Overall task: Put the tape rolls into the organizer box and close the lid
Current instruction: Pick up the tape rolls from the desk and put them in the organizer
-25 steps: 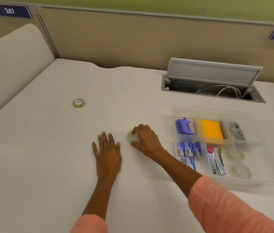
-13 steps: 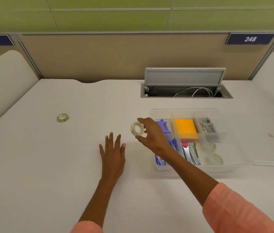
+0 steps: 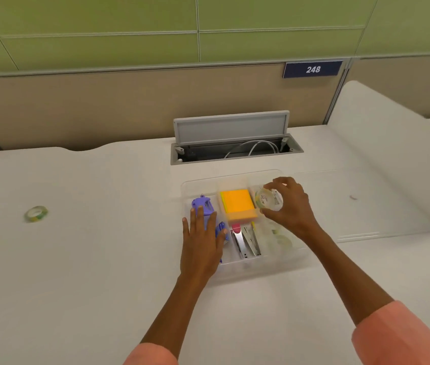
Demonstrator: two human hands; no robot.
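Observation:
My right hand grips a clear tape roll and holds it above the right side of the clear organizer box. Two more clear tape rolls lie in the box's front right compartment, partly hidden by my wrist. My left hand rests flat, fingers spread, on the box's left edge and over its left compartments. A green-patterned tape roll lies alone on the white table far to the left. The box's clear lid lies open flat to the right.
The box also holds a purple tool, an orange sticky-note pad, blue packets and metal clippers. Behind the box is an open cable hatch with its flap up. A raised white divider borders the table on the right.
My right hand carried the clear tape roll from the table left of the box to above its right side. My left hand moved from the table onto the box's left edge.

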